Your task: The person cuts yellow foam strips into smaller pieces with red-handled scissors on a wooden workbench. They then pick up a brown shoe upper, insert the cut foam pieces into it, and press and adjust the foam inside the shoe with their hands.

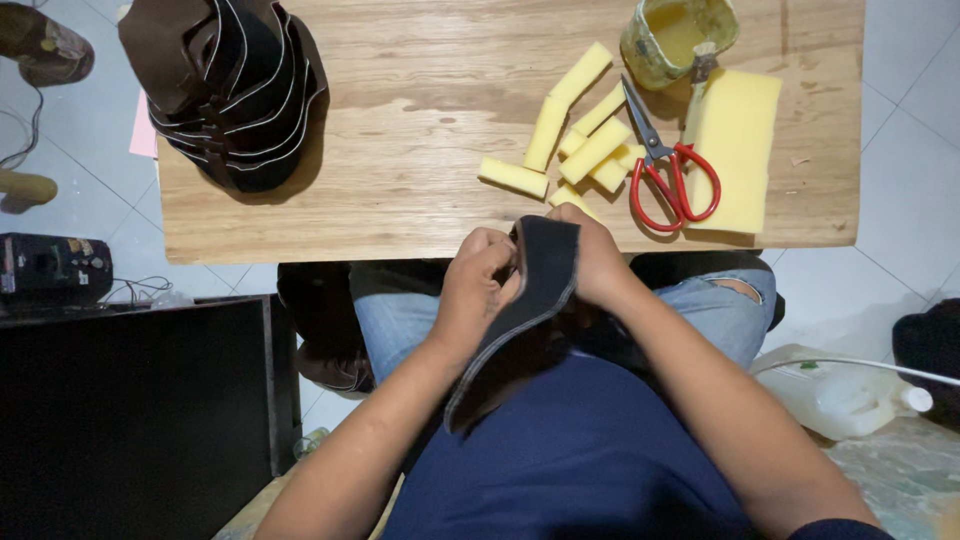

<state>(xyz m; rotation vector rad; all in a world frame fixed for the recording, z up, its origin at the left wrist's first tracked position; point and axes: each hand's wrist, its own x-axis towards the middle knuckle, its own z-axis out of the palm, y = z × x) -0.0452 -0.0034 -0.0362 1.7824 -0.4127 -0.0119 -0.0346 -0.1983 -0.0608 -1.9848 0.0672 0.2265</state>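
Both of my hands hold a dark curved leather piece [545, 275] with a pale edge, just off the near edge of the wooden table [400, 150]. My left hand [478, 285] pinches its left side. On the other side, my right hand [598, 260] grips it from behind. Several yellow foam strips [580, 130] lie on the table just beyond my hands. Red-handled scissors [670, 170] rest partly on a yellow foam sheet [740, 140].
A stack of dark leather pieces [230, 85] sits at the table's far left. A glue pot [675, 35] with a brush stands at the far right. A black box [130, 410] is on the floor left, a white plastic jug [850, 390] right.
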